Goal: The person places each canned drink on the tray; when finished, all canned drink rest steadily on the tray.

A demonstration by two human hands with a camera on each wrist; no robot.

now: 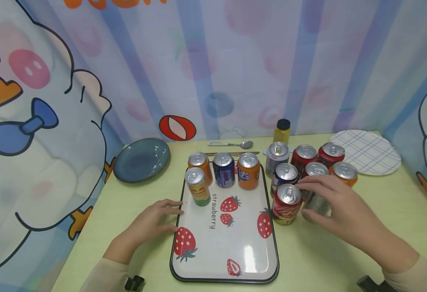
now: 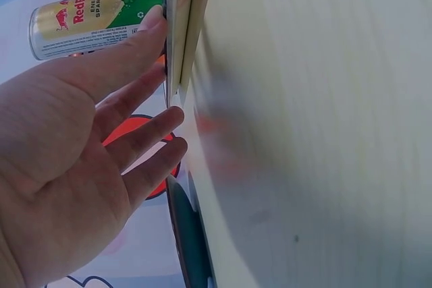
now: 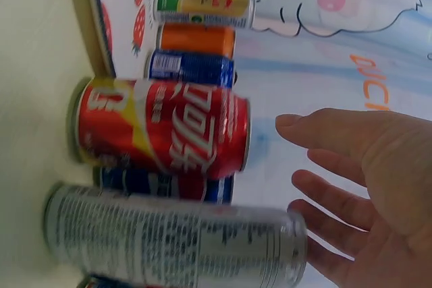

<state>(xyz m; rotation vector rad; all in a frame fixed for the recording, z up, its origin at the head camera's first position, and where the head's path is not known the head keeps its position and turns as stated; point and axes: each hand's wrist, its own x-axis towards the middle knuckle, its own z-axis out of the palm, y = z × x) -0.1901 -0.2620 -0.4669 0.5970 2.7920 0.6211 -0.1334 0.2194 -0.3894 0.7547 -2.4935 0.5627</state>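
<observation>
My left hand rests at the left edge of a strawberry-print tray, fingers spread and holding nothing. On the tray stand a gold-and-green Red Bull can, an orange can, a dark blue can and an orange Fanta can. My right hand hovers by a cluster of cans right of the tray, thumb and fingers apart. Nearest to it are a red cola can and a tall silver can. In the right wrist view the fingers surround neither can.
Behind the red cola can stand a blue can, a silver can, red cans and an orange can. A yellow bottle, a spoon, a blue plate and a checked placemat lie farther back.
</observation>
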